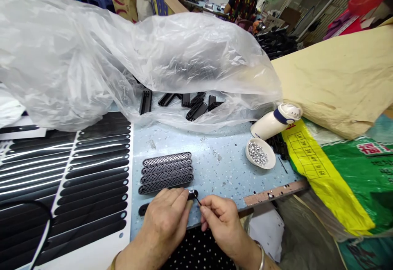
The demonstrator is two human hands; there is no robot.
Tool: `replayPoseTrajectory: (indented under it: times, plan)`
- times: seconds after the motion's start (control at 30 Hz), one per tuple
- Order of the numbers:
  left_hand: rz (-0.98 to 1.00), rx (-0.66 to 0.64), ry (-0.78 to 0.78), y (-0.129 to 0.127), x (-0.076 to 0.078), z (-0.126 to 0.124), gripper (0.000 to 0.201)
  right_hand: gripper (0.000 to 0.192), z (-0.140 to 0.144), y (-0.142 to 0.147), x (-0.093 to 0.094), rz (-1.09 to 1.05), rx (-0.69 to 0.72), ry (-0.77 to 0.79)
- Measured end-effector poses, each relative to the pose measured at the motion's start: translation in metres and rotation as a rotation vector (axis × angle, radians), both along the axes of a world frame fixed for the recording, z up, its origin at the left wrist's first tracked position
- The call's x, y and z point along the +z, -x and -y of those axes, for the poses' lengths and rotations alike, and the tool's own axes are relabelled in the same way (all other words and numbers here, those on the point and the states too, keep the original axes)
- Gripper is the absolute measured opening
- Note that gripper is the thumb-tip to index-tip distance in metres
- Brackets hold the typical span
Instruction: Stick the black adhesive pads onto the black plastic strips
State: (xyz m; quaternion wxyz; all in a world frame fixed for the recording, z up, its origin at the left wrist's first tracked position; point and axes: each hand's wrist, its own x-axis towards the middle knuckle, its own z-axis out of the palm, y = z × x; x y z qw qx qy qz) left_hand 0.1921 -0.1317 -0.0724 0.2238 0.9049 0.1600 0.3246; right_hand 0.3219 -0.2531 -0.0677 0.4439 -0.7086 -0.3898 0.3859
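Note:
Near the table's front edge, my left hand (pixel 164 214) lies over a black plastic strip (pixel 143 209) with rounded ends, its fingers closed around the strip and covering the middle. Between the thumb and fingers of my right hand (pixel 221 223) is a thin dark rod (pixel 198 201), whose tip meets the strip's right end. What the tip does there is too small to make out. Just beyond my left hand lie several black lattice-patterned strips (pixel 167 173) in a row. A white bowl (pixel 267 164) of small shiny metal pieces (pixel 258 154) stands to the right.
At left lies a sheet of glossy black strips (pixel 95 180). Clear plastic bags (pixel 196 53) spread across the back, with loose black parts (pixel 196 108) under their edge. A cream bottle (pixel 270 123) and a yellow-green sack (pixel 340 175) are at right. A person (pixel 242 1) sits in the background.

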Motion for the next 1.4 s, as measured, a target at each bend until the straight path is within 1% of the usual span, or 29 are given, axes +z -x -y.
replayPoseTrajectory:
  times: [0.03,0.07,0.17,0.23,0.33,0.37,0.47,0.53,0.6,0.67,0.73,0.8,0.87,0.93,0.97,1.03,1.07,1.1,1.17,1.23,1.3,1.4]
  plan:
    - [0.007,0.007,-0.012,0.0,-0.001,0.0,0.014,0.02,0.0,0.002,-0.002,-0.01,-0.007,-0.001]
    - [0.012,0.011,-0.025,0.0,-0.002,0.0,0.015,0.019,0.001,0.003,-0.005,0.029,-0.007,-0.015]
    - [0.018,0.019,-0.05,0.001,-0.005,0.001,0.015,0.016,0.003,0.006,-0.011,0.264,0.01,-0.087]
    - [0.009,0.019,-0.045,0.001,-0.005,0.001,0.014,0.016,0.002,0.005,-0.012,0.311,-0.003,-0.108]
    - [-0.005,0.029,-0.023,0.001,-0.005,-0.001,0.016,0.018,-0.002,0.006,-0.009,0.271,-0.015,-0.132]
    - [-0.005,0.029,-0.016,0.001,-0.004,-0.001,0.017,0.019,-0.003,0.007,-0.008,0.29,-0.005,-0.156]
    - [-0.015,0.013,0.002,0.001,-0.003,-0.003,0.017,0.021,-0.004,0.01,-0.003,0.43,0.019,-0.254]
    - [-0.031,0.011,0.003,0.001,-0.003,-0.003,0.017,0.023,0.002,0.007,0.0,0.493,0.027,-0.293]
    - [-0.04,0.011,-0.006,0.001,-0.003,-0.003,0.017,0.023,0.01,-0.003,0.0,0.514,0.032,-0.295]
    - [-0.039,0.003,-0.012,0.001,-0.003,-0.003,0.018,0.024,0.02,-0.023,-0.004,0.576,0.004,-0.279]
    - [-0.016,-0.005,-0.033,0.001,-0.004,-0.004,0.018,0.029,0.027,-0.05,-0.011,0.736,-0.067,-0.261]
    - [0.02,0.003,-0.07,0.001,-0.006,-0.005,0.017,0.035,0.031,-0.08,-0.019,0.917,-0.102,-0.188]
    - [0.049,0.016,-0.098,0.0,-0.007,-0.007,0.017,0.034,0.034,-0.105,-0.023,1.071,-0.142,-0.136]
    - [0.051,0.019,-0.102,-0.001,-0.008,-0.008,0.016,0.029,0.035,-0.116,-0.022,1.164,-0.177,-0.12]
    - [0.041,0.014,-0.098,-0.002,-0.008,-0.008,0.017,0.026,0.034,-0.115,-0.019,1.182,-0.193,-0.131]
    - [0.008,0.006,-0.078,-0.002,-0.006,-0.007,0.019,0.021,0.03,-0.1,-0.011,1.121,-0.204,-0.191]
    - [-0.012,0.006,-0.065,-0.002,-0.006,-0.006,0.02,0.018,0.026,-0.088,-0.005,1.034,-0.19,-0.225]
    - [-0.026,0.01,-0.053,-0.001,-0.005,-0.005,0.021,0.018,0.021,-0.075,0.0,0.9,-0.158,-0.255]
    - [-0.051,0.02,-0.028,0.0,-0.003,-0.003,0.022,0.02,0.008,-0.048,0.009,0.595,-0.052,-0.237]
    - [-0.081,0.025,0.0,0.001,0.0,-0.001,0.022,0.02,-0.007,-0.026,0.013,0.405,-0.003,-0.223]
    - [-0.119,0.02,0.031,0.002,0.002,0.001,0.022,0.021,-0.019,-0.013,0.014,0.312,-0.001,-0.222]
    - [-0.163,0.015,0.064,0.004,0.006,0.004,0.023,0.024,-0.029,-0.009,0.01,0.25,-0.01,-0.202]
